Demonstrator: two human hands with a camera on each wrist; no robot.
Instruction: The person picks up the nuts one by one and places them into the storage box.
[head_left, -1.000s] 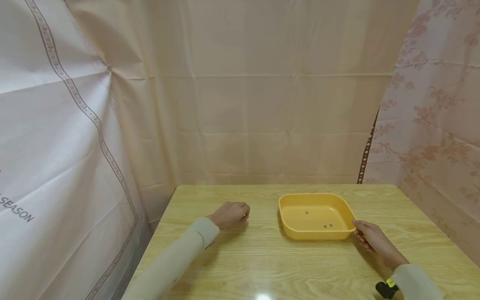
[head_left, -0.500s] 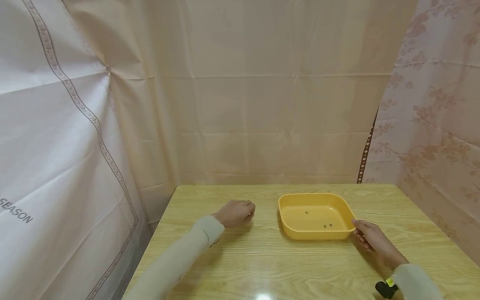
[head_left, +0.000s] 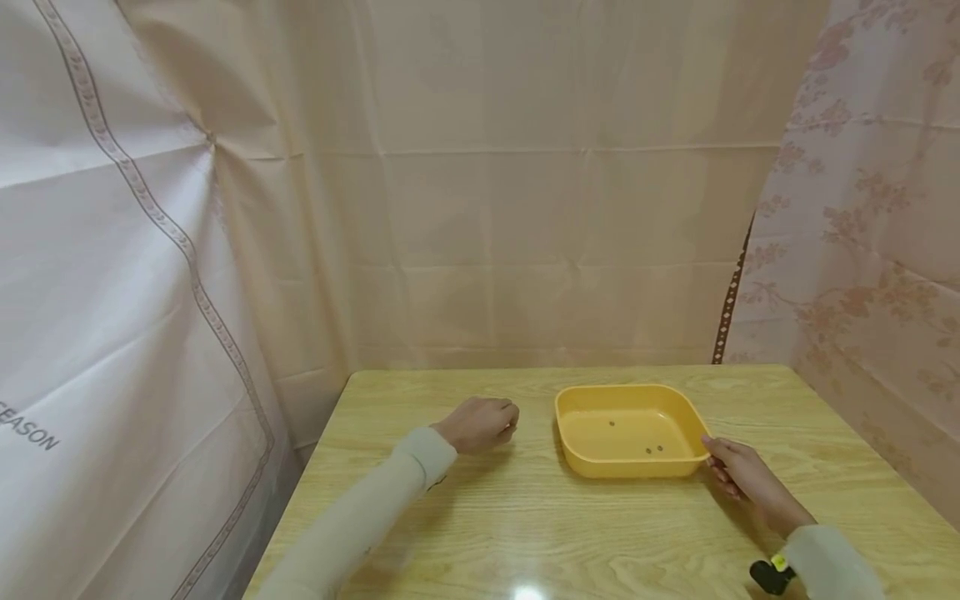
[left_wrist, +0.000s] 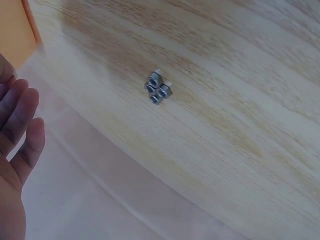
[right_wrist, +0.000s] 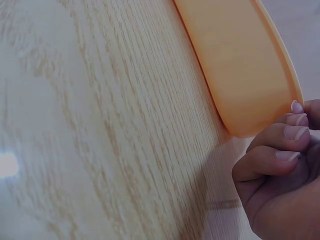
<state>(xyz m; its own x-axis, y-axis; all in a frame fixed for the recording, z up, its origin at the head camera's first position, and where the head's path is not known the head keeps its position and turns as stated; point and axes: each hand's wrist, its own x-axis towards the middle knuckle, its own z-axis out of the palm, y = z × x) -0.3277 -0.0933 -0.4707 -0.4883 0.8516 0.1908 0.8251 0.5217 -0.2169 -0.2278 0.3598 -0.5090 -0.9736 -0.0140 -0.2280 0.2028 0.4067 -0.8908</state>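
A yellow plastic tray (head_left: 570,454) stands on the wooden table (head_left: 525,525), with three small dark nuts (head_left: 654,450) lying in it. My right hand (head_left: 731,471) lies on the table at the tray's near right corner, and its curled fingers (right_wrist: 280,145) hold that corner of the tray (right_wrist: 240,65). My left hand (head_left: 482,423) hovers knuckles-up to the left of the tray. In the left wrist view its fingers (left_wrist: 22,127) are relaxed and hold nothing. A small cluster of metal nuts (left_wrist: 158,91) lies on the table just ahead of them.
Pale curtains (head_left: 525,208) close off the table at the back and on both sides. The table's left edge (head_left: 315,467) drops away near my left forearm. A black and yellow wrist device (head_left: 768,575) sits on my right sleeve.
My left hand has slid a little to the right, towards the tray. My right hand and the tray have stayed put.
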